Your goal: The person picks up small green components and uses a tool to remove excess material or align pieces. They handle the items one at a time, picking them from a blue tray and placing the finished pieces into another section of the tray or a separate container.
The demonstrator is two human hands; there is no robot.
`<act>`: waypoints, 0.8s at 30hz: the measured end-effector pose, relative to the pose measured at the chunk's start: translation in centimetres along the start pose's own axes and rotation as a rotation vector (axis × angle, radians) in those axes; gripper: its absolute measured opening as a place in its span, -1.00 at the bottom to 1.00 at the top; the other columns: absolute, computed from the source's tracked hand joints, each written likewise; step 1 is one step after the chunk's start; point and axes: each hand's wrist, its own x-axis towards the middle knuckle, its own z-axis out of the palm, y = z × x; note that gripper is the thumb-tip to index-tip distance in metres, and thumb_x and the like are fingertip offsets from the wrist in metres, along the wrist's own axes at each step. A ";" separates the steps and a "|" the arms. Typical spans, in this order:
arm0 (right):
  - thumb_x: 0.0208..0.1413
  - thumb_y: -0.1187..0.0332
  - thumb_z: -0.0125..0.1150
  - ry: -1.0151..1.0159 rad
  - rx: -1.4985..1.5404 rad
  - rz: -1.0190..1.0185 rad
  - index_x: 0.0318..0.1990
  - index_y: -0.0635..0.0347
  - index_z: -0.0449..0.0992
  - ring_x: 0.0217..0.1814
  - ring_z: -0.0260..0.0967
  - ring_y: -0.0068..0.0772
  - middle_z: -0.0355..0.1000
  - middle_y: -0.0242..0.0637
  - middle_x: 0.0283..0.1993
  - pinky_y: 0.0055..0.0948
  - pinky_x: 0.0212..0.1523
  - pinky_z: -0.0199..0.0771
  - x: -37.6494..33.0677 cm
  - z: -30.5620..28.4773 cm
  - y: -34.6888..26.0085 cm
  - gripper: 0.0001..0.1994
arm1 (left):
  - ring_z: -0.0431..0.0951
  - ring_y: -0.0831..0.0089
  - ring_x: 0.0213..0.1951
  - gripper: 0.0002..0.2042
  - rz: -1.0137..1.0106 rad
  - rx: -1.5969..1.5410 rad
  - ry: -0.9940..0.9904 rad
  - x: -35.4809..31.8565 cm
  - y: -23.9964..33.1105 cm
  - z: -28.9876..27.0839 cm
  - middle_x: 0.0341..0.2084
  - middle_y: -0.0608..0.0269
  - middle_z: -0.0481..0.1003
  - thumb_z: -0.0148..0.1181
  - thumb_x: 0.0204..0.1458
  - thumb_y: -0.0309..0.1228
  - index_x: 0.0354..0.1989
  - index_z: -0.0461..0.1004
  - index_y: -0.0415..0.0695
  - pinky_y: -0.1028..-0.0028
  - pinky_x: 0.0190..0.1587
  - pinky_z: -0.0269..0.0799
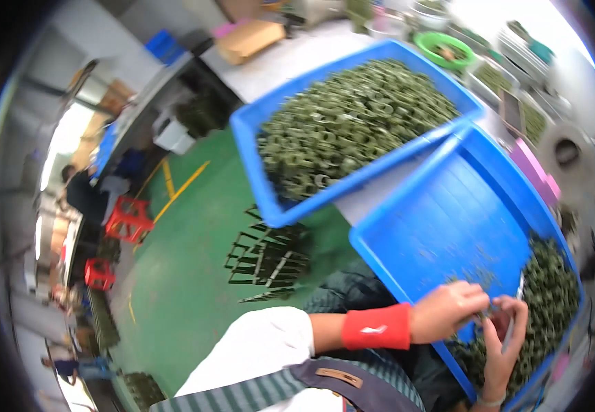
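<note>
My left hand (450, 313), with a red wristband (378, 327) behind it, is closed in a pinch over the near blue tray (441, 199). Right beside it, my right hand (505, 341) curls its thumb and fingers toward the left fingertips. Whatever small piece lies between the fingertips is too small and blurred to name. Under and beyond my right hand is a heap of small green parts (551, 292) along the tray's right side. Green scraps (472, 275) lie scattered on the tray floor near my left hand.
A second blue tray (246, 147), full of green ring-shaped parts (359, 117), overlaps the near tray's far edge. A green basin (443, 51) and a pink container (534, 172) stand beyond. Dark slatted pieces (270, 261) are on the floor, with red stools (129, 220) and people farther left.
</note>
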 end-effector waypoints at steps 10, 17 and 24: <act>0.16 0.66 0.17 -0.155 -0.045 -0.016 -0.06 0.17 0.24 -0.21 0.37 -0.57 0.36 -0.21 0.02 -0.53 -0.20 0.39 0.6 -0.6 1.4 -0.70 | 0.44 0.06 -0.20 -0.73 -0.005 -0.147 -0.034 -1.4 -0.4 -0.4 -0.30 0.13 0.38 0.29 -0.05 -0.60 -0.19 0.37 -0.15 0.16 -0.22 0.39; 0.23 0.65 0.16 -0.260 -0.082 -0.078 0.02 0.24 0.35 0.04 0.39 -0.44 0.42 -0.25 0.02 -0.46 0.08 0.41 0.2 -1.4 -0.1 -0.74 | 0.43 0.10 -0.21 -0.69 0.034 -0.108 -0.034 -1.0 -0.7 -0.2 -0.29 0.13 0.38 0.30 -0.06 -0.61 -0.11 0.43 -0.17 0.18 -0.23 0.39; 0.22 0.66 0.10 -0.240 -0.035 0.005 -0.03 0.23 0.35 0.00 0.37 -0.44 0.41 -0.27 -0.04 -0.46 0.07 0.39 0.3 -1.4 -0.9 -0.78 | 0.44 0.10 -0.20 -0.76 -0.005 -0.220 -0.051 -0.8 -0.5 -0.8 -0.31 0.16 0.39 0.33 -0.03 -0.58 -0.23 0.39 -0.14 0.16 -0.24 0.39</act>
